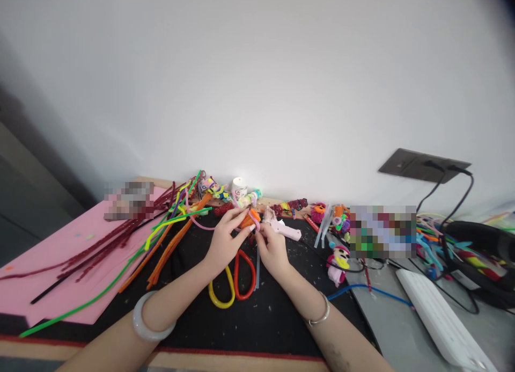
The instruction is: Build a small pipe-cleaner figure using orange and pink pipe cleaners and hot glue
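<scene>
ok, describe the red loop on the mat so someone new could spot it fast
Start at the black mat in the middle of the desk and find the person's two hands, left hand and right hand. Just below them, between the wrists, two teardrop pipe-cleaner loops lie flat side by side. The red loop is the right one, by the right wrist; the yellow loop lies lower left.

Bare forearms, pale jade bangle on left wrist, thin silver bracelet on right

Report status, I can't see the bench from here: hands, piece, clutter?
Left hand and right hand both pinching the orange pipe-cleaner piece above the black mat. Red loop and yellow loop lie under the wrists. Glue gun just right.
</scene>
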`<state>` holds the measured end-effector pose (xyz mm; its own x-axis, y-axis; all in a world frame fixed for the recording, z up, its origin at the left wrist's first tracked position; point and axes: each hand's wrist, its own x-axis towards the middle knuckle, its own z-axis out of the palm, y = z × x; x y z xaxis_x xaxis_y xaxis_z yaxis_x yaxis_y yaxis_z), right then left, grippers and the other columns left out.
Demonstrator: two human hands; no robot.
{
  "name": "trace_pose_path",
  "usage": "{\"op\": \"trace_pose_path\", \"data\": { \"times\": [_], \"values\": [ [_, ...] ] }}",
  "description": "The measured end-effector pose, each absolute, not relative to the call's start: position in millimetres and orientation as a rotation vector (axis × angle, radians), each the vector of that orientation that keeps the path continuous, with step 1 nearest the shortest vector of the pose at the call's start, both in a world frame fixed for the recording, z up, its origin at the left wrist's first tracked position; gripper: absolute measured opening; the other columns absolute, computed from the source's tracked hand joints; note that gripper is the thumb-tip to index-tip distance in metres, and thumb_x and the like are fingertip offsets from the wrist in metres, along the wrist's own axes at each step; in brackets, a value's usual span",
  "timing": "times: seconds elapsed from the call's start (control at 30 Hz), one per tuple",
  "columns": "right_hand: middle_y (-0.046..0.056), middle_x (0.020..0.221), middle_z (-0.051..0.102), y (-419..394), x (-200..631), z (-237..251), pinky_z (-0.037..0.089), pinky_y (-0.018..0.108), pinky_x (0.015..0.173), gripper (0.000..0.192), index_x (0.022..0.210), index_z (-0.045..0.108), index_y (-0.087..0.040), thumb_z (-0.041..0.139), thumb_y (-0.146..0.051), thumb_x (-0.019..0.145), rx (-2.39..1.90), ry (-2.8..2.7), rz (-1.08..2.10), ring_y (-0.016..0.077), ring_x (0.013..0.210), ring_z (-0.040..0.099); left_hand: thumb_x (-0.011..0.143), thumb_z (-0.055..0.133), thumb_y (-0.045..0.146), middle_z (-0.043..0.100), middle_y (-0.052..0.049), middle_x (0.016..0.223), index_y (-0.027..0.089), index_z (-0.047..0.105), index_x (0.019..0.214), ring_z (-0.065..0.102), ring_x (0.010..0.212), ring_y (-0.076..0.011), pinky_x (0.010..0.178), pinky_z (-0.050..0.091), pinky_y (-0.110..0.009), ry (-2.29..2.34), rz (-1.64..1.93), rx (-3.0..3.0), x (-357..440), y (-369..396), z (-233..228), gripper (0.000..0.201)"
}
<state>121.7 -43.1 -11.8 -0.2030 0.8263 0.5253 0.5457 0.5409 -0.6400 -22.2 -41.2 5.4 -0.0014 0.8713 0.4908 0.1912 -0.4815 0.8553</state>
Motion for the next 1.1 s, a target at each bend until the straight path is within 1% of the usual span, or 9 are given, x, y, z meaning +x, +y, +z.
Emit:
{"op": "trace_pose_path", "data": {
  "times": [0.1, 0.2, 0.33, 0.43, 0.6, 0.8, 1.0, 1.1],
  "values": [
    [-0.002, 0.061, 0.053, -43, 122, -12, 0.037, 0.022, 0.052, 0.015, 0.083, 0.054, -0.019, 0.040, -0.020, 0.088, -1.121, -1.890, 0.401, 0.0123, 0.051, 0.049, 0.077, 0.057, 0.021, 0.053, -0.005, 0.117, 0.025, 0.057, 0.116, 0.048, 0.113, -0.0207, 0.102, 0.032, -0.036, 1.115, 1.531, 1.719, -22, -41, 4, 0.039],
    [-0.001, 0.062, 0.054, -43, 122, -12, 0.037, 0.022, 0.053, 0.015, 0.084, 0.054, -0.018, 0.040, -0.019, 0.087, -1.118, -1.890, 0.410, 0.0125, 0.053, 0.050, 0.077, 0.057, 0.020, 0.053, -0.006, 0.118, 0.026, 0.055, 0.118, 0.049, 0.112, -0.0211, 0.100, 0.035, -0.036, 1.104, 1.517, 1.674, -22, -42, 4, 0.042],
    [-0.001, 0.064, 0.054, -42, 122, -13, 0.037, 0.023, 0.055, 0.014, 0.084, 0.054, -0.019, 0.041, -0.019, 0.087, -1.126, -1.894, 0.423, 0.0127, 0.054, 0.050, 0.076, 0.058, 0.021, 0.057, -0.007, 0.116, 0.023, 0.054, 0.117, 0.053, 0.107, -0.0216, 0.092, 0.043, -0.035, 1.100, 1.479, 1.622, -22, -42, 3, 0.041],
    [-0.001, 0.065, 0.056, -42, 122, -14, 0.038, 0.023, 0.055, 0.014, 0.084, 0.054, -0.019, 0.040, -0.019, 0.087, -1.130, -1.892, 0.449, 0.0127, 0.055, 0.051, 0.075, 0.058, 0.020, 0.059, -0.008, 0.112, 0.021, 0.052, 0.116, 0.055, 0.105, -0.0210, 0.089, 0.045, -0.034, 1.105, 1.447, 1.635, -23, -40, 2, 0.041],
    [-0.001, 0.064, 0.055, -42, 122, -13, 0.038, 0.022, 0.056, 0.013, 0.082, 0.053, -0.019, 0.041, -0.019, 0.086, -1.132, -1.903, 0.466, 0.0124, 0.055, 0.050, 0.076, 0.056, 0.016, 0.060, -0.007, 0.109, 0.021, 0.050, 0.114, 0.056, 0.103, -0.0193, 0.088, 0.046, -0.033, 1.099, 1.428, 1.661, -23, -37, 0, 0.039],
    [-0.001, 0.065, 0.054, -43, 123, -7, 0.038, 0.022, 0.055, 0.013, 0.081, 0.053, -0.018, 0.041, -0.017, 0.086, -1.107, -1.892, 0.467, 0.0123, 0.056, 0.050, 0.076, 0.057, 0.019, 0.060, -0.007, 0.107, 0.021, 0.051, 0.110, 0.057, 0.102, -0.0191, 0.087, 0.047, -0.032, 1.041, 1.462, 1.619, -23, -36, 1, 0.034],
    [0.002, 0.074, 0.059, -44, 123, -4, 0.041, 0.026, 0.063, 0.012, 0.084, 0.055, -0.018, 0.043, -0.016, 0.085, -1.070, -1.848, 0.469, 0.0145, 0.066, 0.053, 0.077, 0.057, 0.023, 0.060, -0.007, 0.103, 0.020, 0.050, 0.108, 0.058, 0.099, -0.0189, 0.084, 0.047, -0.032, 1.021, 1.472, 1.551, -25, -36, 5, 0.031],
    [0.001, 0.072, 0.057, -43, 122, -5, 0.042, 0.027, 0.065, 0.009, 0.085, 0.052, -0.018, 0.045, -0.014, 0.083, -1.049, -1.782, 0.481, 0.0142, 0.066, 0.053, 0.079, 0.055, 0.023, 0.061, -0.006, 0.100, 0.020, 0.050, 0.106, 0.059, 0.095, -0.0178, 0.083, 0.046, -0.031, 1.062, 1.492, 1.566, -27, -34, 6, 0.028]
  ]
}}
